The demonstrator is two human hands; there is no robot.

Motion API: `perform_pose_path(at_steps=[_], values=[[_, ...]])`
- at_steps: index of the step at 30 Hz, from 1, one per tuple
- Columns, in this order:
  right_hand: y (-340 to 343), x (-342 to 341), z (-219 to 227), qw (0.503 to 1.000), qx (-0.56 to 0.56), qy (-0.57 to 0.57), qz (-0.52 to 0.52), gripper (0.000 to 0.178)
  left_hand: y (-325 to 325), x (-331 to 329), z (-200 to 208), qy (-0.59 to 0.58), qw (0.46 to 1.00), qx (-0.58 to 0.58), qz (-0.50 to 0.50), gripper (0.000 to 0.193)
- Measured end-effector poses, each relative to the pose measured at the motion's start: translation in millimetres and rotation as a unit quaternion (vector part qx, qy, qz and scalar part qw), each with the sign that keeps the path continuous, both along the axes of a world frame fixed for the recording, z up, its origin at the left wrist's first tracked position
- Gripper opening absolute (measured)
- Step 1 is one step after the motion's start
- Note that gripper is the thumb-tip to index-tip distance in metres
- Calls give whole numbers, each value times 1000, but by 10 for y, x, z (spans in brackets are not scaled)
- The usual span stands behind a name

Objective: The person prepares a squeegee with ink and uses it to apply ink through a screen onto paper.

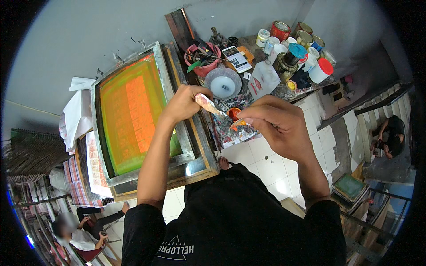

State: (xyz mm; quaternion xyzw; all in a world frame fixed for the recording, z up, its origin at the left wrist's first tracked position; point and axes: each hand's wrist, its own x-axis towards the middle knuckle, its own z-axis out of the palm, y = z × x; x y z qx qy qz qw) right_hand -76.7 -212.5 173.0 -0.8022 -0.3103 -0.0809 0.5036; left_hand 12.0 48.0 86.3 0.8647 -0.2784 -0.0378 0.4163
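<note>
Clearly, both your hands are up in front of you, close together above the paint-splashed bench [229,138]. Your left forearm rises steeply across the near right corner of the green and orange framed screen [116,128], wrist bent so the knuckles turn to the right. That left hand [184,104] is curled into a fist around a paint-smeared stick [207,104], whose thin end slants down to the right. Your right forearm leans inward from the lower right; its hand [278,127] has the back facing up, and the thumb and forefinger pinch a small orange-smeared scrap [240,122]. The stick's tip and the scrap sit near each other, right by the small cup of orange paint [233,114]; you cannot tell from here whether either touches it. Just beyond lies a grey bowl [215,74].
</note>
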Motion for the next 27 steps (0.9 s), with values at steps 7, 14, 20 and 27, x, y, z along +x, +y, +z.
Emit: perform_pose_path(at_steps=[7, 14, 20, 27], values=[[-58, -21, 13, 992, -112, -55, 11, 23, -28, 21, -30, 20, 1000, 17, -11, 29], [-71, -74, 40, 969, -210, -125, 28, 27, -35, 35, -88, 17, 999, 40, -8, 29], [-165, -58, -30, 977, -202, -66, 25, 23, 61, 70, -248, 84, 996, -15, 16, 28], [-328, 88, -884, 930, 153, 311, -126, 17, 64, -113, -260, 254, 900, -318, 156, 30]])
